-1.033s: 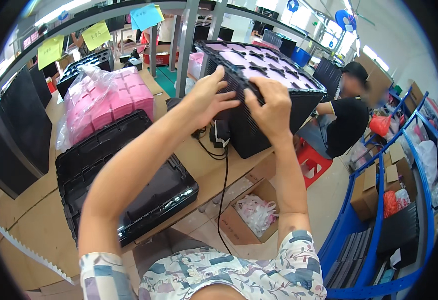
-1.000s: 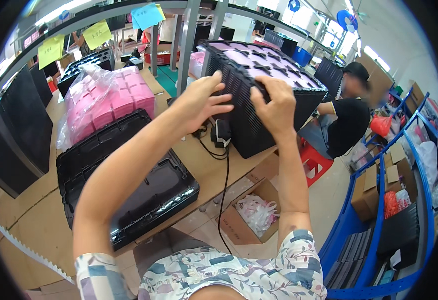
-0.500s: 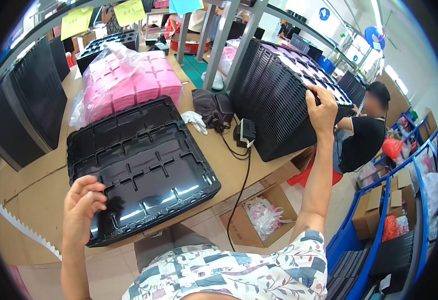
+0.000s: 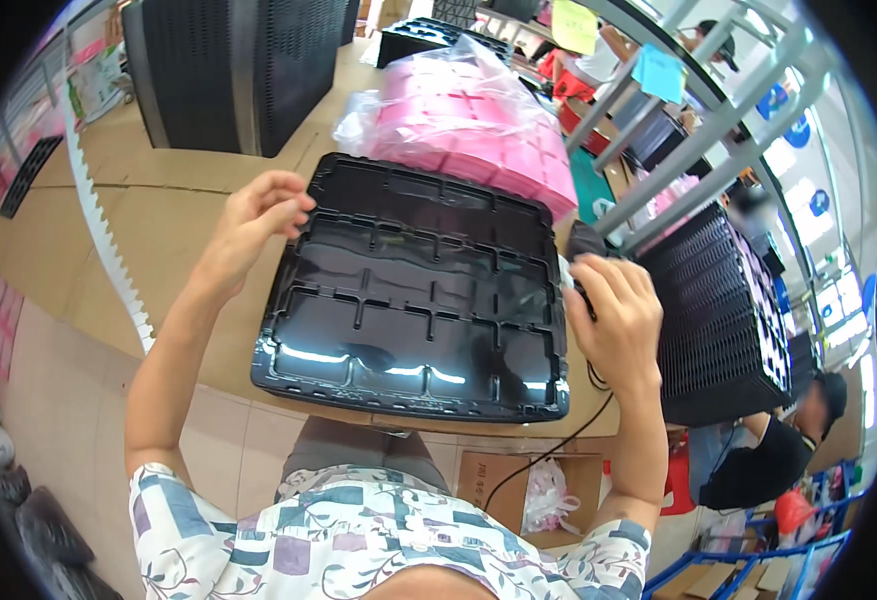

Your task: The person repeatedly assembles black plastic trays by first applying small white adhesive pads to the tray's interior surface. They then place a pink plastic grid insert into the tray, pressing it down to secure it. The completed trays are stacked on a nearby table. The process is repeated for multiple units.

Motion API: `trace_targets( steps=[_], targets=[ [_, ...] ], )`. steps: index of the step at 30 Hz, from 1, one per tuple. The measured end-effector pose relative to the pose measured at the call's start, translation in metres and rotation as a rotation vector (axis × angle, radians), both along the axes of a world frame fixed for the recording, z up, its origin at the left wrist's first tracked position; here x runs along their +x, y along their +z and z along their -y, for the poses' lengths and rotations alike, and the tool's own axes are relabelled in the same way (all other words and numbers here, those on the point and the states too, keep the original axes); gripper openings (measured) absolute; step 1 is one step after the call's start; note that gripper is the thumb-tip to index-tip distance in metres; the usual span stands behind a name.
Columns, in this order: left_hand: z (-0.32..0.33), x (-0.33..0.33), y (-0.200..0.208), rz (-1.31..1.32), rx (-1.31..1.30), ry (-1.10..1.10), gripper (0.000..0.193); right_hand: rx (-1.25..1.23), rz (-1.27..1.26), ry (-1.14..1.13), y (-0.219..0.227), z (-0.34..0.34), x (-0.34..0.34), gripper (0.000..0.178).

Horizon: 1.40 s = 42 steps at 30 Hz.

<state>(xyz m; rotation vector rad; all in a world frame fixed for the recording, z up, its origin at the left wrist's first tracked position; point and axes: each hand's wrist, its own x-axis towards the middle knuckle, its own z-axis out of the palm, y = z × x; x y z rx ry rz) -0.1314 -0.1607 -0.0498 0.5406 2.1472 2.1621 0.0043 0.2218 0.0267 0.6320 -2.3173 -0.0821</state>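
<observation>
A glossy black plastic tray with moulded compartments lies on the cardboard-covered table in front of me. Beside its far left corner is my left hand, fingers loosely bent and apart, with nothing in it. My right hand hovers by the tray's right edge, thumb and fingers curved with a gap between them; I see nothing held there. A scrap of white glove shows at its fingertips, mostly hidden. Whether either hand touches the tray's rim is hard to tell.
Pink foam sheets under clear plastic stand behind the tray. Tall stacks of black trays rise at the far left and at the right. A black cable hangs over the table edge above a cardboard box. A person sits at the right.
My view has swung left. My right hand has left the tray stack and come to the tray's right side. My left hand has moved from the near left part to the far left corner.
</observation>
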Motion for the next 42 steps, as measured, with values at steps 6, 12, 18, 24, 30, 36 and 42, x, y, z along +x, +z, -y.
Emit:
trace_targets(
  steps=[6, 12, 18, 24, 30, 36, 42],
  targets=[
    [-0.032, -0.075, 0.005, -0.089, -0.054, 0.008, 0.019, -0.026, 0.023, 0.032, -0.001, -0.007, -0.173, 0.021],
    [-0.022, -0.08, 0.005, -0.27, -0.234, 0.077, 0.018, 0.088, -0.03, 0.133, -0.024, -0.009, -0.244, 0.049],
    [0.056, 0.054, -0.037, -0.084, -0.595, 0.27, 0.015, 0.065, 0.415, 0.543, -0.035, 0.082, -0.11, 0.029],
    [0.097, 0.1, -0.063, -0.405, -0.504, 0.942, 0.016, 0.08, 0.467, 0.712, -0.051, 0.124, -0.036, 0.03],
    [0.223, 0.061, -0.093, -0.021, -0.269, 0.853, 0.022, 0.1, 0.502, 0.823, -0.051, 0.146, -0.026, 0.026],
    [0.134, 0.109, -0.052, 0.214, 0.27, 0.166, 0.016, -0.219, 0.771, 0.736, -0.049, 0.166, -0.016, 0.032],
    [0.037, 0.134, -0.011, 0.056, 0.666, 0.257, 0.016, -0.785, 1.491, 0.737, -0.064, 0.206, -0.008, 0.082]
  ],
)
